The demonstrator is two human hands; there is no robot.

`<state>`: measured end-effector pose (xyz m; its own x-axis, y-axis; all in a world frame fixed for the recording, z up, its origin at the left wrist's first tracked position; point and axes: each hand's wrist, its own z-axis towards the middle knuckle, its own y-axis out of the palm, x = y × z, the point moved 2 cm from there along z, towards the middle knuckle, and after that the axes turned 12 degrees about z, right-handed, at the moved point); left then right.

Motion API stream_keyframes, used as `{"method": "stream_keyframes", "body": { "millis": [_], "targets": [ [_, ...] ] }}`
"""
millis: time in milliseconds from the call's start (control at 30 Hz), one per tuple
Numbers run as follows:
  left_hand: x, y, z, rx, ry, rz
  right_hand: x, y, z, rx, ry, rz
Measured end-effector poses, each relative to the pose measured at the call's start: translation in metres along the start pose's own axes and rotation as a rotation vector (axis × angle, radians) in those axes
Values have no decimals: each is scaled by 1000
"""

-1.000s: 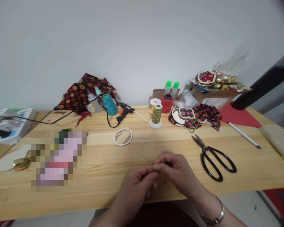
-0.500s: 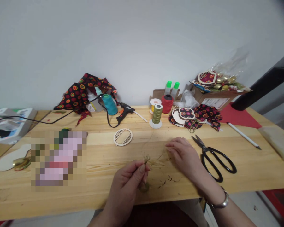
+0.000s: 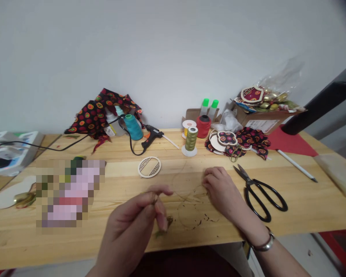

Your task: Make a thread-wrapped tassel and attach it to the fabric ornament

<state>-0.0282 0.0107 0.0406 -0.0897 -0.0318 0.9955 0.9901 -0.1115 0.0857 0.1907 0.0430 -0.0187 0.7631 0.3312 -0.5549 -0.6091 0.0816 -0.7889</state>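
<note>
Currently, through the head camera, I see the left hand (image 3: 132, 227) over the near middle of the bench (image 3: 305, 200), its grip pinched, thumb against fingers, on a green thread bundle (image 3: 164, 230). Some of the bundle shows just below the fingers, slightly blurred; the fingers hide the rest from me. To the right, the right hand (image 3: 222, 191) has its fingers curled, with a silver bracelet (image 3: 267, 244) on the wrist; I cannot tell whether its grip has hold of anything. Loose strands (image 3: 194, 199) lie between the two hands, with dark scraps (image 3: 200, 222) near them. On the far side, a green spool (image 3: 191, 140) stands upright, a red cone of thread (image 3: 203, 127) behind it to the right. I find black scissors (image 3: 249, 181) right of the right hand, blades pointing far and left. A wooden oval frame (image 3: 155, 169) lies flat beyond the left hand, and farther off is a glue gun (image 3: 153, 138).
</note>
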Motion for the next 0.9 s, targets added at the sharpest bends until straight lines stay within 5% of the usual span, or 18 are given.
{"method": "stream_keyframes", "body": {
  "millis": [167, 233, 367, 667, 767, 900],
  "targets": [
    [23, -13, -8, -115, -45, -302, 2, -2, 0, 70, 31, 90],
    [23, -17, -8, -61, -93, -351, 0, -4, 0, 78, 61, 177],
    [5, -9, 4, 17, -278, -236, -4, -7, -1, 39, 183, 334],
    [-36, 20, 21, -95, -406, -79, -16, -15, -2, 3, 193, 423],
    [-36, 25, 22, -106, -416, -43, -19, -18, -1, -3, 185, 359],
    [-36, 27, 22, -101, -401, -35, -18, -12, -3, -46, 161, -6]
  ]
}}
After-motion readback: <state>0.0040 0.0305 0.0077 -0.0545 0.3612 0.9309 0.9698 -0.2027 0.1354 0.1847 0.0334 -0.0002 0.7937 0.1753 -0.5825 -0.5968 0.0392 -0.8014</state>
